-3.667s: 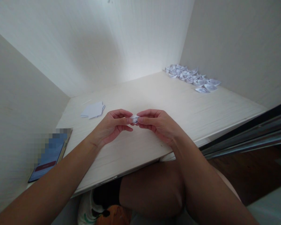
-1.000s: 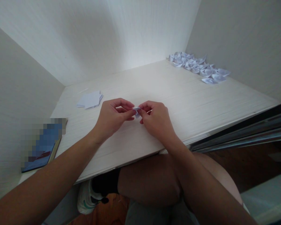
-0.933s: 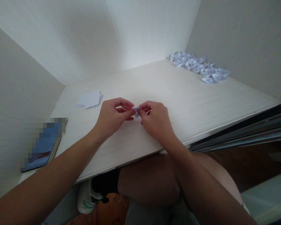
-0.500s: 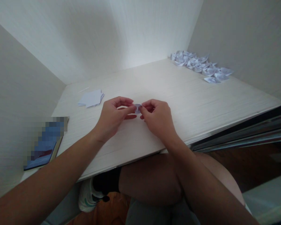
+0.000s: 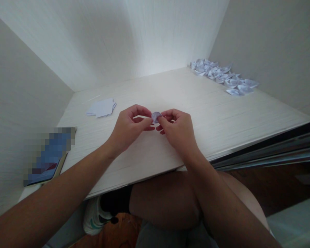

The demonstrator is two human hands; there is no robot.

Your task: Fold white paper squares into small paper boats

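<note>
A small folded piece of white paper (image 5: 156,117) is pinched between my two hands, above the middle of the white tabletop (image 5: 144,151). On its left side, my left hand (image 5: 130,125) grips it between thumb and fingertips. From the right, my right hand (image 5: 177,127) pinches it too, with the thumb lying across its front. Fingers cover part of the paper, so its exact shape is hard to tell. Left of my left hand lies a stack of white paper sheets (image 5: 104,107).
Several folded paper boats (image 5: 222,75) sit in a cluster along the right wall. A tablet-like device with a blurred screen (image 5: 51,156) leans at the left edge. Walls enclose the table's back and sides. My legs are under its front edge.
Both hands have shifted slightly right in the picture along with the folded paper. More of the paper's face now shows between my fingers.
</note>
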